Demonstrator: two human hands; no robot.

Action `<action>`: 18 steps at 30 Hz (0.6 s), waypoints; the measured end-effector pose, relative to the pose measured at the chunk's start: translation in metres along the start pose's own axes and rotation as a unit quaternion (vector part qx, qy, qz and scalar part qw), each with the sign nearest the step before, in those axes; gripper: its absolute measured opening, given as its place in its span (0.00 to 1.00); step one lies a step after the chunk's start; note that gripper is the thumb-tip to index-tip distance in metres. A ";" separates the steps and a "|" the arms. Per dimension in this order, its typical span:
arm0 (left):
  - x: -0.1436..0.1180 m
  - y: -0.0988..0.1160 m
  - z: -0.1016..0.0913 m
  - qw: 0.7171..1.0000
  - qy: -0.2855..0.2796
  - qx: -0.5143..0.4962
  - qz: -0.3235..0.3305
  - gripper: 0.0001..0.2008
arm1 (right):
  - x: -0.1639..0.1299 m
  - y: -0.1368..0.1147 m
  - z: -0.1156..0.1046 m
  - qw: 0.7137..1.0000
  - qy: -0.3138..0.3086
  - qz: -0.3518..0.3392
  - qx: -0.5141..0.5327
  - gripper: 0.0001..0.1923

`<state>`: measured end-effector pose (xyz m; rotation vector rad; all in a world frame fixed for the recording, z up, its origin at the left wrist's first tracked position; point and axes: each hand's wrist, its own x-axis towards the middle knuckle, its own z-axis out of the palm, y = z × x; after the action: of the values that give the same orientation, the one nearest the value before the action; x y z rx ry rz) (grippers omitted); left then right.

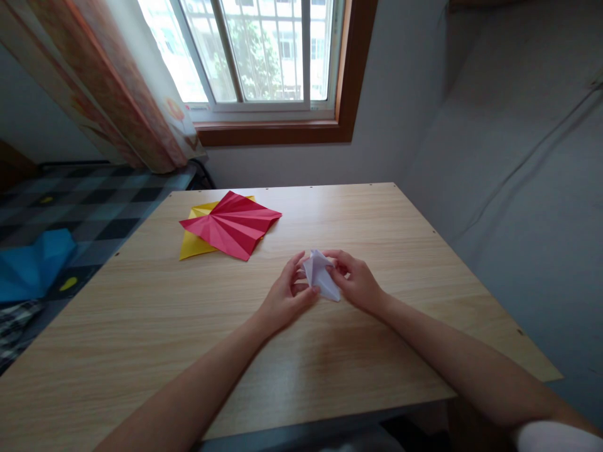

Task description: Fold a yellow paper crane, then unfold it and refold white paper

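Bare table (141,326) surrounds both hands. Left hand (285,298) and right hand (358,282) pinch white paper (320,275) between fingertips. Red paper (233,225) lies far-left, well apart.

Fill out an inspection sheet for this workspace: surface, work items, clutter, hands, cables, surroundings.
Surface: wooden table, light grain.
Work items: folded white paper, pinched between both hands above the table.
Clutter: creased red paper lying on yellow paper, far left.
Hands: left hand and right hand both grip the white paper.
Cables: nothing seen.
Surroundings: window, curtain, checked bedding with blue paper.
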<state>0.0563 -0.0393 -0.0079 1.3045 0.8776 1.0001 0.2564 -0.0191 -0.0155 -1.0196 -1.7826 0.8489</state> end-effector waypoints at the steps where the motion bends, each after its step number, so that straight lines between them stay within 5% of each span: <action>1: 0.000 0.000 0.000 1.000 0.001 0.004 0.005 0.40 | 0.000 0.000 0.000 1.000 0.000 0.001 0.006 0.16; 18: -0.003 0.007 -0.002 1.000 0.015 -0.016 0.003 0.39 | 0.000 0.006 -0.003 0.999 -0.012 -0.014 0.046 0.15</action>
<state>0.0531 -0.0416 -0.0012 1.2696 0.8774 1.0364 0.2611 -0.0165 -0.0193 -0.9257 -1.7572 0.9214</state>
